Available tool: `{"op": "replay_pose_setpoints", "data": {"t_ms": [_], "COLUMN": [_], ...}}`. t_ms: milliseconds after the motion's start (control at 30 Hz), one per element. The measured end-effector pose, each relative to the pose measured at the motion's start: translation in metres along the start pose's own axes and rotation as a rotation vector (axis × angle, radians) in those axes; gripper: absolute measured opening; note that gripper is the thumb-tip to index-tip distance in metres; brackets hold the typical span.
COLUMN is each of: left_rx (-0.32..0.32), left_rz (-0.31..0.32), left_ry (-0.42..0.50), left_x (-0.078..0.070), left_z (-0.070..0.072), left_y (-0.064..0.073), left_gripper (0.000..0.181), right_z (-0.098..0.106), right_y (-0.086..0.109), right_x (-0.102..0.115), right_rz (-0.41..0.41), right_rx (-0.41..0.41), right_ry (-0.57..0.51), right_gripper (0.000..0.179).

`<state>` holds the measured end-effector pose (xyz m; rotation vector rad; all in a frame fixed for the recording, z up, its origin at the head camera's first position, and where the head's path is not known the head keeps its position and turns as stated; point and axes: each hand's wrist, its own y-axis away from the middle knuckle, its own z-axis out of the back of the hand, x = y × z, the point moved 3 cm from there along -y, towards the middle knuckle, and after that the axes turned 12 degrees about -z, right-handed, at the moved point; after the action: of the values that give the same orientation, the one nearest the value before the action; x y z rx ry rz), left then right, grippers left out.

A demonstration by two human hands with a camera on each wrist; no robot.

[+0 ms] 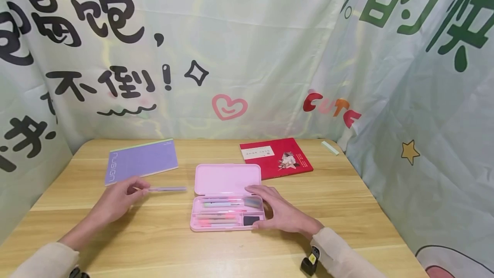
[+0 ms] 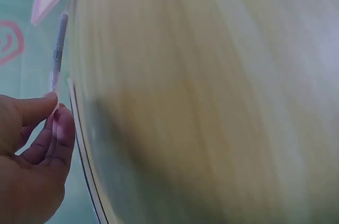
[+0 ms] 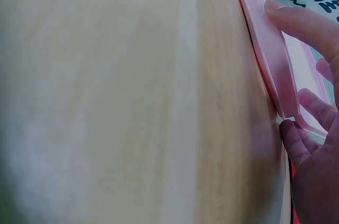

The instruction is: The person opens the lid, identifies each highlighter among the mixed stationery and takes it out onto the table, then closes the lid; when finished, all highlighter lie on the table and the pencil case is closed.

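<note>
My left hand (image 1: 117,198) pinches a slim pale-lilac pen (image 1: 167,189) between thumb and fingertips. The pen points toward the case; in the left wrist view its grey-lilac end (image 2: 60,41) sticks out past the fingertips. A pink pencil case (image 1: 195,213) lies with its lid (image 1: 227,179) folded back. Inside it are several pens (image 1: 218,216) and a dark square (image 1: 251,221) at the near right. My right hand (image 1: 283,213) grips the case's right end, thumb (image 3: 296,20) on the near edge and fingers spread toward the hinge and lid.
A purple notebook (image 1: 143,162) lies at the back left, just beyond my left hand. Behind the case's lid is a red booklet (image 1: 278,158). A small pale green strip (image 1: 329,148) lies near the far right corner. A printed curtain (image 1: 247,55) hangs behind the wooden table (image 1: 154,243).
</note>
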<state>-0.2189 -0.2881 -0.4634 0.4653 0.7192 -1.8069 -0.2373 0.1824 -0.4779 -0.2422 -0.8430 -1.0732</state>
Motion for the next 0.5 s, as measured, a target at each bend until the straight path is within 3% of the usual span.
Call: {"op": "replay_pose_setpoints", "data": {"t_ms": [333, 500], "left_rx": [0.014, 0.019], "left_rz": [-0.103, -0.115], "left_ry": [-0.167, -0.208], "left_x": [0.007, 0.007], "left_z": [-0.009, -0.012], "left_y": [-0.009, -0.015], "left_gripper": [0.010, 0.011], "right_z": [0.001, 0.001], "right_y": [0.001, 0.001], "right_x": [0.002, 0.001], "right_rz": [-0.006, -0.018], "right_rx": [0.014, 0.019], "right_ry": [-0.006, -0.006], "right_gripper": [0.095, 0.095]}}
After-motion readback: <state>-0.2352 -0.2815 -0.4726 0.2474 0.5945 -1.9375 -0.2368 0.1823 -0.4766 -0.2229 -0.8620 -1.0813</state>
